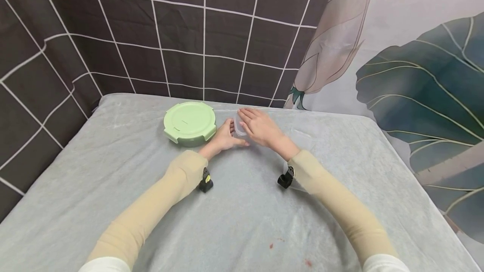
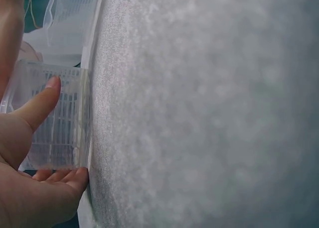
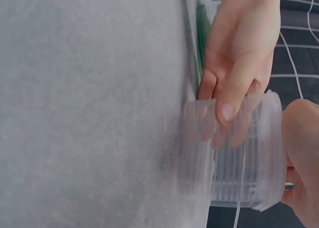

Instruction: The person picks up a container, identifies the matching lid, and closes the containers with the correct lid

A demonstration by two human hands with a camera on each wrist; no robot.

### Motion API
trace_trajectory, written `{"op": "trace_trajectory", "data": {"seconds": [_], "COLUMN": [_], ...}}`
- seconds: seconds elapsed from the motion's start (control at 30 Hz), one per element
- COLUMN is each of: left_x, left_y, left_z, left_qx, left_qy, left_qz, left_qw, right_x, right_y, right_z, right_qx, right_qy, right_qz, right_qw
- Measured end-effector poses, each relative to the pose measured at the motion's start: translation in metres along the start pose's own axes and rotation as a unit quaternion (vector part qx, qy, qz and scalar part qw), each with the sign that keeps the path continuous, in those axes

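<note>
A small clear plastic box (image 1: 239, 126) with ribbed walls and a lid stands near the back of the table, between both hands. My left hand (image 1: 225, 138) holds it from the left. In the left wrist view the thumb of the left hand (image 2: 30, 158) lies across the near wall of the box (image 2: 60, 123), with fingertips low at its side. From above, my right hand (image 1: 261, 127) rests straight fingers over the lid. In the right wrist view the right hand (image 3: 302, 153) is at the lid side of the box (image 3: 239, 163), partly out of frame.
Left of the hands stands a round container with a light green clip lid (image 1: 190, 121). Another clear plastic container (image 1: 301, 138) is behind the right forearm, with a ribbed wall (image 2: 75, 11) in the left wrist view. A grey cloth (image 1: 242, 213) covers the table; dark gridded fabric (image 1: 181, 24) hangs behind.
</note>
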State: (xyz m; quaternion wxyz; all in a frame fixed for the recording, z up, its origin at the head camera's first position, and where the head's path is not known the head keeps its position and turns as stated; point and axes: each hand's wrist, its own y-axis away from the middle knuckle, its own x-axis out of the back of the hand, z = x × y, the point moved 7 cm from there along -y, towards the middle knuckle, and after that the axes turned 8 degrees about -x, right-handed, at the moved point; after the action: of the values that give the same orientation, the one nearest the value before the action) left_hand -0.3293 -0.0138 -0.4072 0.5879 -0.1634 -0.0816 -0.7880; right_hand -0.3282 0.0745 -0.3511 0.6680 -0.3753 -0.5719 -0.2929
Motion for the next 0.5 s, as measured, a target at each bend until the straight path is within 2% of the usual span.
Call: {"op": "trace_trajectory", "data": {"seconds": [0.17,0.5], "left_x": [-0.0008,-0.0011], "left_y": [-0.0002,0.0003], "left_z": [0.0002,-0.0002], "left_qx": [-0.004,-0.011], "left_qy": [-0.001,0.001], "left_qz": [0.001,0.006], "left_qw": [1.0000,0.9999], "right_x": [0.0004,-0.0081], "right_y": [0.0066,0.0108], "right_z": [-0.0060,-0.0056], "right_qx": [0.016,-0.015], "right_qy": [-0.013,-0.042], "right_qz": [-0.024,-0.045], "right_qw": [0.999,0.998]}}
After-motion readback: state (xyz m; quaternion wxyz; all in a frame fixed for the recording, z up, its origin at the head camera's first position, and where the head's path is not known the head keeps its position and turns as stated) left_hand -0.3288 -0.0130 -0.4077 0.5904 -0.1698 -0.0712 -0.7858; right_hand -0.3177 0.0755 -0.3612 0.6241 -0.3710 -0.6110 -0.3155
